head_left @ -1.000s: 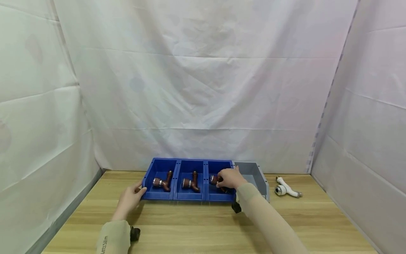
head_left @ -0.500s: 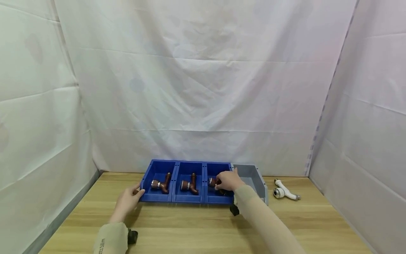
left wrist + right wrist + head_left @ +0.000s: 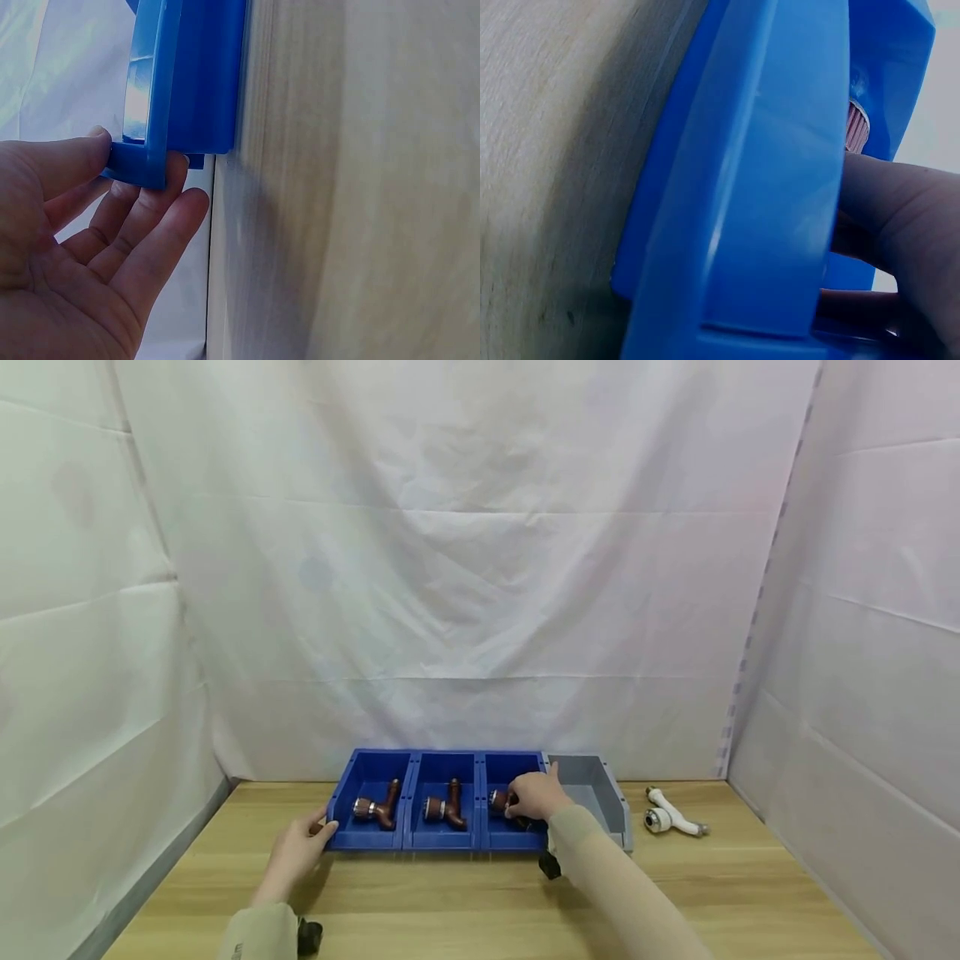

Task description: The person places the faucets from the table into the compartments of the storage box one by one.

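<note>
My left hand point(image 3: 295, 849) pinches the near left corner of the leftmost blue bin point(image 3: 204, 82), thumb on top of the rim and fingers beneath, as the left wrist view shows. Inside the third blue bin point(image 3: 492, 841), my right hand point(image 3: 538, 794) grips a brown tap point(image 3: 498, 800). Its ribbed knob point(image 3: 857, 126) peeks out in the right wrist view; the hand and bin wall hide the rest. One more brown tap point(image 3: 385, 810) lies in the leftmost bin and another point(image 3: 453, 808) in the second blue bin point(image 3: 442, 841).
A grey bin point(image 3: 591, 774) adjoins the right end of the blue row. Right of it, a white tap point(image 3: 673, 816) lies on the wooden table point(image 3: 442, 902). White cloth point(image 3: 480, 593) hangs behind the bins and along both sides.
The head view has shifted, so bins and hands appear slightly lower and further left. Both hands keep their places: left on the bin corner, right on the brown tap.
</note>
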Motion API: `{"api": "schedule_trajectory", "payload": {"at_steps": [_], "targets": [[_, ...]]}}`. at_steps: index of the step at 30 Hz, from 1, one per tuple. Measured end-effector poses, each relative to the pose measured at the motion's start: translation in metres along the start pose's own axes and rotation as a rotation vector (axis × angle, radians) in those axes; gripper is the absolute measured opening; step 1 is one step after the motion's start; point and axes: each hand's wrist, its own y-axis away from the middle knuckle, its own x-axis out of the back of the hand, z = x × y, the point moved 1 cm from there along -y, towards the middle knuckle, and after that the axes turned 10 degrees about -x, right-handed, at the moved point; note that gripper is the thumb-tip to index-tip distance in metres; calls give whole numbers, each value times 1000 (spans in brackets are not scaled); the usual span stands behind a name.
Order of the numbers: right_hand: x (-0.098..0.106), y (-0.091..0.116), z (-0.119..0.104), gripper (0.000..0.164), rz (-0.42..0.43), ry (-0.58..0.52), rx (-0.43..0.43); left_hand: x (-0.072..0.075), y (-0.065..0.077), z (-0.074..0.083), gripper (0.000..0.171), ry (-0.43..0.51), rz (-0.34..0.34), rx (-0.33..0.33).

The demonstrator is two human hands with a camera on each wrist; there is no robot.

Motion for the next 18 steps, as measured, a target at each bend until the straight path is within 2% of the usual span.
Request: {"api": "schedule_trajectory", "payload": {"at_steps": [11,18], "targets": [[0,-4,0,17,2,29,-10,2,1,3,48,-2,-9,10],[-4,-4,1,20,-6,50,-16,2,4,5,48,0,-3,-1]]}}
